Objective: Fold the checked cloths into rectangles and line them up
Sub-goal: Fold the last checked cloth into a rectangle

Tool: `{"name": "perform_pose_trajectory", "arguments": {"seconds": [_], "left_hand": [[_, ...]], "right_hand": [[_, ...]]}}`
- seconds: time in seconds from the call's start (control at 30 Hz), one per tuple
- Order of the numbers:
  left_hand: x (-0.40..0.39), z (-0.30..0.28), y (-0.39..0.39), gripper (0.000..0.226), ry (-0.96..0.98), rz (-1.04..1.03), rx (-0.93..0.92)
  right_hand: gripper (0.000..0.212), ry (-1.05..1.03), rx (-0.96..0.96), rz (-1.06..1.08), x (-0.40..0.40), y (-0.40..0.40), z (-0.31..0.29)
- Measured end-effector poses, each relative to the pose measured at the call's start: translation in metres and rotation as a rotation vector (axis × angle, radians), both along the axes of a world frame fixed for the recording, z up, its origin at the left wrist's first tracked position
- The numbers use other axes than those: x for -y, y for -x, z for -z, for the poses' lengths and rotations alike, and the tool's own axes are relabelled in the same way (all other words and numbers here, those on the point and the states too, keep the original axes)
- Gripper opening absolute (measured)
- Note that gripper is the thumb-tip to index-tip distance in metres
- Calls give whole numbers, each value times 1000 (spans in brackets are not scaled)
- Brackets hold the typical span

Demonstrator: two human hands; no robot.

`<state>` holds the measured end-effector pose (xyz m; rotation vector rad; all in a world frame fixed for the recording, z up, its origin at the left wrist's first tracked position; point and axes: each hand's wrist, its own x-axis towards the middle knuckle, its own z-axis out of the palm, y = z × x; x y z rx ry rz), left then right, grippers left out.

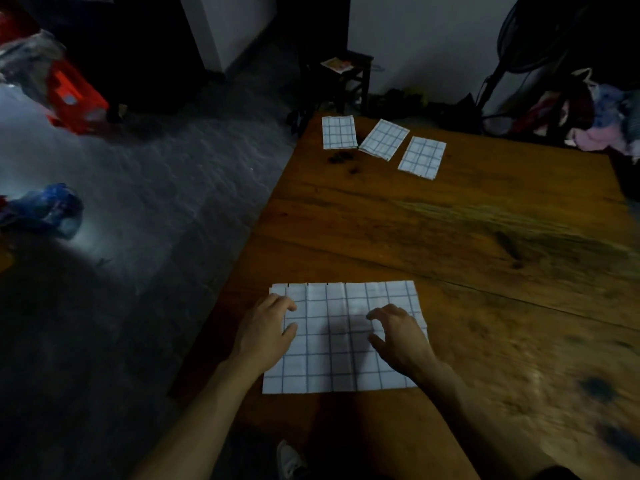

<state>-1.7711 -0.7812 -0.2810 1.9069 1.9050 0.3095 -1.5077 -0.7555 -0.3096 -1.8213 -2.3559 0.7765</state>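
Hands lie on a white cloth with a blue check (332, 341), spread flat at the near left part of a brown wooden table (485, 237). The left hand (266, 327) rests on the cloth's left side with its fingers loosely bent and the tips down on the fabric, gripping nothing. The right hand (398, 334) sits over the right side with its fingers arched like a claw, tips at or just above the cloth; whether they touch cannot be told, and nothing is held.

The cloth is a wide rectangle with crease lines, its left edge at the table's left edge. Far along the same table lie three small folded checked cloths in a loose row: the left one (339, 132) straight, the middle one (384, 139) tilted and touching it at a corner, the right one (422, 156) also tilted and a little apart.

Beyond the table's left edge is a grey floor (156, 188) with a crumpled blue plastic bag (45, 209) and a red box-like thing (74, 98), blurred. A dark wooden stool (346, 77) stands by a white wall (422, 39) at the far side, and a heap of clothes (595, 123) lies far right.
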Motion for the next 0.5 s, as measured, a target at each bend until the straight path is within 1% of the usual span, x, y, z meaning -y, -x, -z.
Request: {"name": "perform_pose_trajectory", "arguments": {"seconds": [0.07,0.17,0.23,0.37,0.5], "left_hand": [[10,5,-7,35,21,60,-60],[30,19,-26,44,45,203,-193],[42,28,-40,43,60,267,-192],[55,47,-62,39,50,350,-182],[58,58,-63,42,60,337,-177]], "right_hand": [[44,20,7,24,11,3,10],[48,63,48,102,33,8,26],[55,81,63,132,47,12,34],[67,50,78,117,66,15,46],[73,27,70,130,71,14,54]]}}
